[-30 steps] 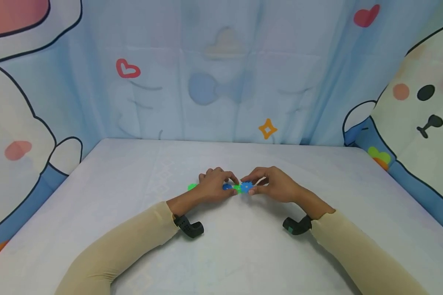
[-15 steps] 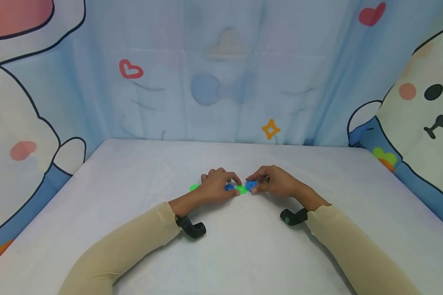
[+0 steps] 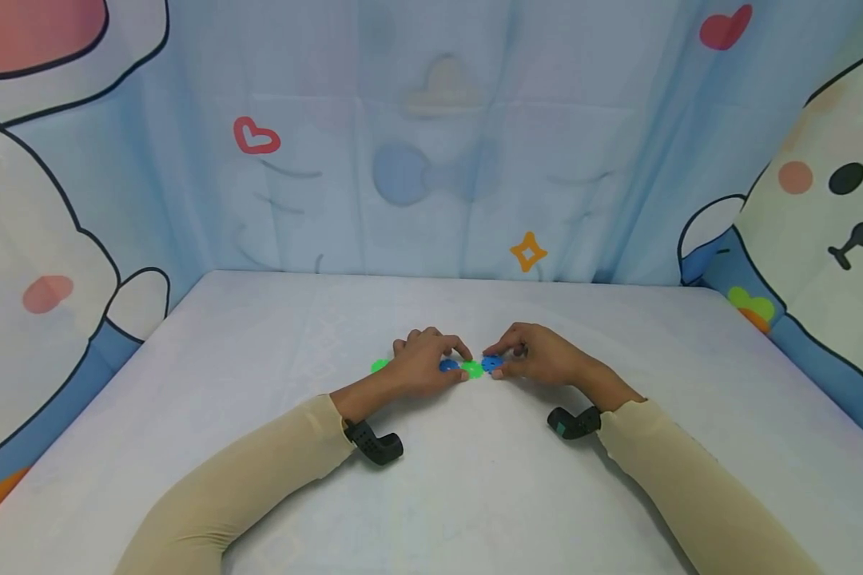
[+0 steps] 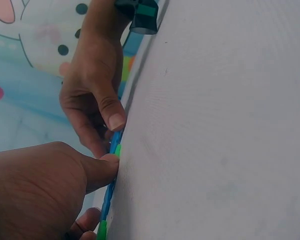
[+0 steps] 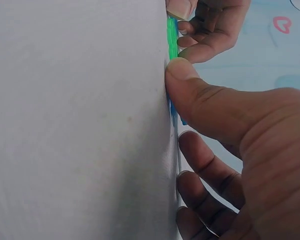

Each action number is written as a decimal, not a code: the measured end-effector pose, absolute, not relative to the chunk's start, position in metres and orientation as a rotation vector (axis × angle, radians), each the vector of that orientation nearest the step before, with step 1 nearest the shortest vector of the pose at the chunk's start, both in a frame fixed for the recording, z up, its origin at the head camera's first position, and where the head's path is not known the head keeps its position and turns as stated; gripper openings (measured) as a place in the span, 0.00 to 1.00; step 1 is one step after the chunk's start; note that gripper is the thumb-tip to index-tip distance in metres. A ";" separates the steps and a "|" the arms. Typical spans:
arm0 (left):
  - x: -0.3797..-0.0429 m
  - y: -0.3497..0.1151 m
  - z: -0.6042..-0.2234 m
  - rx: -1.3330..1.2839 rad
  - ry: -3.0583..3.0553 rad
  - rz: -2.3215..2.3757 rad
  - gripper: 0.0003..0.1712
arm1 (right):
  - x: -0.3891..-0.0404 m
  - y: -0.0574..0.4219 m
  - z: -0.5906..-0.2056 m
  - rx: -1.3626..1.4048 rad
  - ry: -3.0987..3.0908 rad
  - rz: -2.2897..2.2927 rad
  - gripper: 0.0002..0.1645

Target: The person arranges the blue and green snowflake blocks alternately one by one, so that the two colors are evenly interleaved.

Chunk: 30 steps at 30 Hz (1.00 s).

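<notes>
A row of green and blue notched plastic discs lies along the white table. My left hand (image 3: 426, 363) pinches the green disc (image 3: 472, 370) between thumb and index finger, its other fingers spread over the row. Partly under that hand is a blue disc (image 3: 448, 365), and another green disc (image 3: 379, 365) shows past its left side. At the row's right end my right hand (image 3: 542, 354) pinches a blue disc (image 3: 491, 364) right beside the green one. In the left wrist view the discs stand almost edge-on, so whether these two interlock I cannot tell.
The white tabletop (image 3: 475, 495) spreads around both hands. A light blue curtain (image 3: 431, 200) with cartoon figures hangs behind the table and at its sides. Each wrist wears a black camera mount, the left one (image 3: 375, 445) and the right one (image 3: 574, 423).
The right hand has shifted slightly right with its blue disc, which tilted and now sits lower beside the green disc. The left hand keeps its hold. The head view has shifted a little.
</notes>
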State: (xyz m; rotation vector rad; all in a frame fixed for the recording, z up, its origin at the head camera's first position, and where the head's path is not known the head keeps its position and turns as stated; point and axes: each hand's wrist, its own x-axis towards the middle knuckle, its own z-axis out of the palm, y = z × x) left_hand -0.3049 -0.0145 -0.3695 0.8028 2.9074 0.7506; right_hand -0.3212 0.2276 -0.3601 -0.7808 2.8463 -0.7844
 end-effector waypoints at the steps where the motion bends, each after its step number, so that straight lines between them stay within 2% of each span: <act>1: -0.305 -0.015 -0.369 0.804 2.907 0.753 0.16 | -0.321 0.228 -0.360 -0.780 2.847 -0.784 0.22; 30: -0.304 -0.014 -0.369 0.796 2.913 0.746 0.16 | -0.319 0.228 -0.357 -0.728 2.840 -0.795 0.26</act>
